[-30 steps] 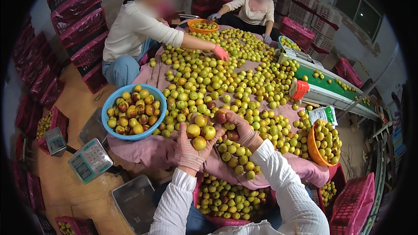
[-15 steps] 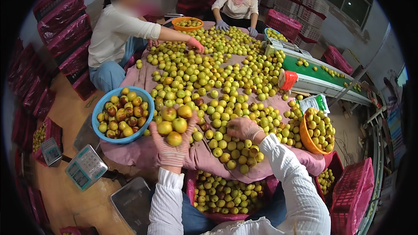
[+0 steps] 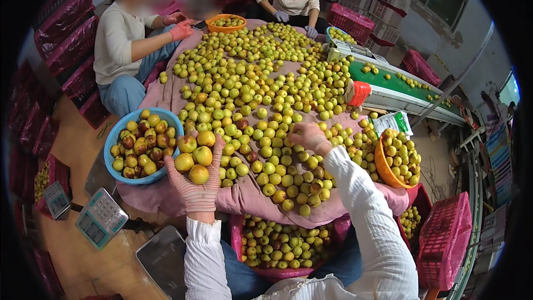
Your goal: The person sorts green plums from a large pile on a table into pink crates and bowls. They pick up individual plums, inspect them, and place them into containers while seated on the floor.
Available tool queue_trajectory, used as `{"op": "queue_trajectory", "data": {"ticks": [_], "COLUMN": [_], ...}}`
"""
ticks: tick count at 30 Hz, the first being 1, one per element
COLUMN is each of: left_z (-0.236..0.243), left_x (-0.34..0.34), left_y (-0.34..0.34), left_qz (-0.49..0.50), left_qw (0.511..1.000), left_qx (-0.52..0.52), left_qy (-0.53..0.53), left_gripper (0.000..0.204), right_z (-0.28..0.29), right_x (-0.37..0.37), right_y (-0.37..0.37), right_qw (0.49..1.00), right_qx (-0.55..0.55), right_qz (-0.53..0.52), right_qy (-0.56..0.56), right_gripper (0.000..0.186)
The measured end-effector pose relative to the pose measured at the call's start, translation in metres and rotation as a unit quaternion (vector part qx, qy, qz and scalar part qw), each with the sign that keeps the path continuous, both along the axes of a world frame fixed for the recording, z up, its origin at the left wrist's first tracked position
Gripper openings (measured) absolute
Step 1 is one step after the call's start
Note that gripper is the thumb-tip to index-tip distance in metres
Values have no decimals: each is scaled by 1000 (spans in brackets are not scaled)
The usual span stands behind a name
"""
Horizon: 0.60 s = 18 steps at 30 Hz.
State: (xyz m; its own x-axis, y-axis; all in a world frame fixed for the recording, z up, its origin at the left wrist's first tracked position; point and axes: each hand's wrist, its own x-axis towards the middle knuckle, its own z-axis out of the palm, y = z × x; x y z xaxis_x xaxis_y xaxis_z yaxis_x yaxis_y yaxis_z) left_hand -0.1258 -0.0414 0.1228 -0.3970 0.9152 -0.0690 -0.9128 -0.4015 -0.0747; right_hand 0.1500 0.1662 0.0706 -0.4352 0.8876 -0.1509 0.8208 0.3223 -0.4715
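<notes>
Several large yellow jujubes [image 3: 192, 158] with reddish patches rest in my left hand [image 3: 195, 193], which is palm up in a striped glove, its fingers cupped around them. That hand is beside a blue basket [image 3: 111, 168] of browner jujubes. My right hand [image 3: 308, 136], in a pale glove, hangs over the heap of yellow-green jujubes [image 3: 250, 86] on a pink cloth [image 3: 183, 203]. Its fingers are curled inward; what they hold, if anything, is hidden. Below the cloth's edge, between my knees, stands a pink-lined crate [image 3: 236, 236] of jujubes.
An orange basket [image 3: 383, 164] of jujubes stands at the right, near a green conveyor belt [image 3: 388, 82]. Two people sit at the far side, one with pink gloves [image 3: 180, 30]. Scales [image 3: 102, 218] and stacked crates [image 3: 69, 39] are at the left.
The view has shifted, so the scene sits further left and higher. The far-left person's hand has drawn back from the heap toward their other hand. My left hand still carries the jujubes.
</notes>
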Motion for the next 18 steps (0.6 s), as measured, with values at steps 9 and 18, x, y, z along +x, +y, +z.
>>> {"op": "queue_trajectory", "data": {"ticks": [9,18], "left_z": [-19,-18], "left_x": [1,42], "left_y": [6,9], "left_qz": [-19,-152], "left_qw": [998,986], "left_qx": [-30,-32], "left_qy": [46,62], "left_gripper": [62,64], "right_z": [-9,29], "right_x": [-72,-27], "right_y": [10,-71], "right_qw": [951,904], "right_qx": [36,-249], "right_qz": [64,4], "right_qy": [-301,349], "right_gripper": [42,60]}}
